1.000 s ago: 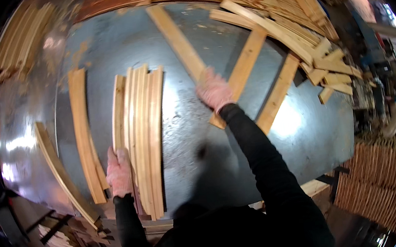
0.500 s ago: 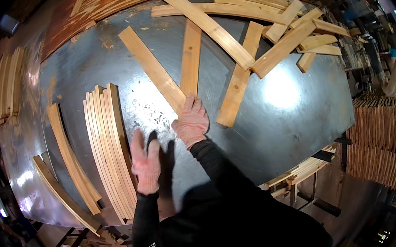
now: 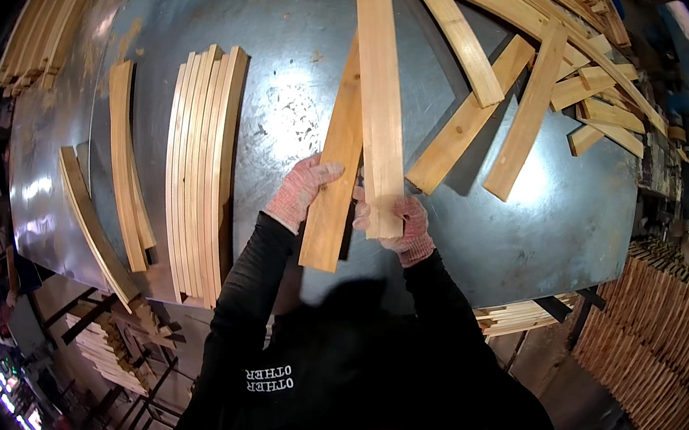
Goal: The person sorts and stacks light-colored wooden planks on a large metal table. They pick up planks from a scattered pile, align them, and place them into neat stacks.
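Note:
Both of my hands wear pinkish knit gloves. My right hand (image 3: 407, 226) is closed around the near end of a pale wooden board (image 3: 378, 84), which is raised and points away from me. Just left of it, my left hand (image 3: 302, 189) grips the left edge of a darker, yellowish wooden board (image 3: 332, 191), its fingers lying over the top face. The pale board overlaps the far part of the darker one. Left of my hands, a row of several boards (image 3: 205, 171) stands side by side on the metal table (image 3: 278, 78).
More boards lie loose at the table's left, including a curved slat (image 3: 96, 230) by the edge. A jumbled pile of boards (image 3: 594, 89) covers the far right. Stacked wood (image 3: 655, 332) stands beyond the table's right edge, and slats (image 3: 109, 352) sit below at left.
My left hand, free before, has moved right onto the darker board. My right hand has lifted the pale board by its near end. The whole view has shifted.

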Tool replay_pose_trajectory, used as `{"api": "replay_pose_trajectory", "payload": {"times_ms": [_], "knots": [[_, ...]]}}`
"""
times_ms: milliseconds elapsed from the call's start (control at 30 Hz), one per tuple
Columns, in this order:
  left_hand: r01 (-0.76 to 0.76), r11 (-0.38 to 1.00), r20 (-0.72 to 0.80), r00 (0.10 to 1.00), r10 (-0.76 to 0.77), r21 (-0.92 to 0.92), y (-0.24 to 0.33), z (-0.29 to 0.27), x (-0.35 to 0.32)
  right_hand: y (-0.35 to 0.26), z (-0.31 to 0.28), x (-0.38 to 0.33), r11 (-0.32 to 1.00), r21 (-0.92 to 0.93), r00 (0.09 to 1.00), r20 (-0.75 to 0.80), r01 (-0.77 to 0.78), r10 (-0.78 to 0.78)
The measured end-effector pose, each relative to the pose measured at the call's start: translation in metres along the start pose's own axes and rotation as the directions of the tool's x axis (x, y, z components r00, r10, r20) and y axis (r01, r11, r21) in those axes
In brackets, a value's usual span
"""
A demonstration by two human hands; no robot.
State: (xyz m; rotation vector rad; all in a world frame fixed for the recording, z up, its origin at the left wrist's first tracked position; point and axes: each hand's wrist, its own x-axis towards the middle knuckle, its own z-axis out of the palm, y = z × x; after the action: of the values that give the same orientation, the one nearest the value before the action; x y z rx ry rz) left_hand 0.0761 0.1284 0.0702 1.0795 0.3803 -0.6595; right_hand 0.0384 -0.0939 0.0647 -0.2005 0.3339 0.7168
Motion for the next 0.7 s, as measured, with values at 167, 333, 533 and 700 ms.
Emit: {"api": "replay_pose_trajectory", "payload": {"times_ms": [167,333,533,700], "knots": [[0.216,0.532,0.370,0.907,0.200,-0.819,-0.040,-0.018,0.010,0.002,-0.005,-0.006,0.968,-0.247,0.993,0.116,0.049,-0.021],[-0.034,0.854,-0.212,0.973,-0.090,-0.519,-0.029,0.006,0.015,0.018,0.046,-0.009,-0.313,-0.933,0.928,-0.053,-0.178,-0.369],[-0.011,0.894,0.161,0.983,0.092,-0.448,-0.026,0.005,-0.006,-0.119,0.060,0.041,-0.739,-0.622,0.765,0.337,-0.257,-0.549],[0.041,0.835,0.232,0.967,0.105,-0.549,-0.007,0.025,-0.004,-0.302,0.034,0.101,-0.740,-0.269,0.703,0.235,-0.617,-0.671]]}}
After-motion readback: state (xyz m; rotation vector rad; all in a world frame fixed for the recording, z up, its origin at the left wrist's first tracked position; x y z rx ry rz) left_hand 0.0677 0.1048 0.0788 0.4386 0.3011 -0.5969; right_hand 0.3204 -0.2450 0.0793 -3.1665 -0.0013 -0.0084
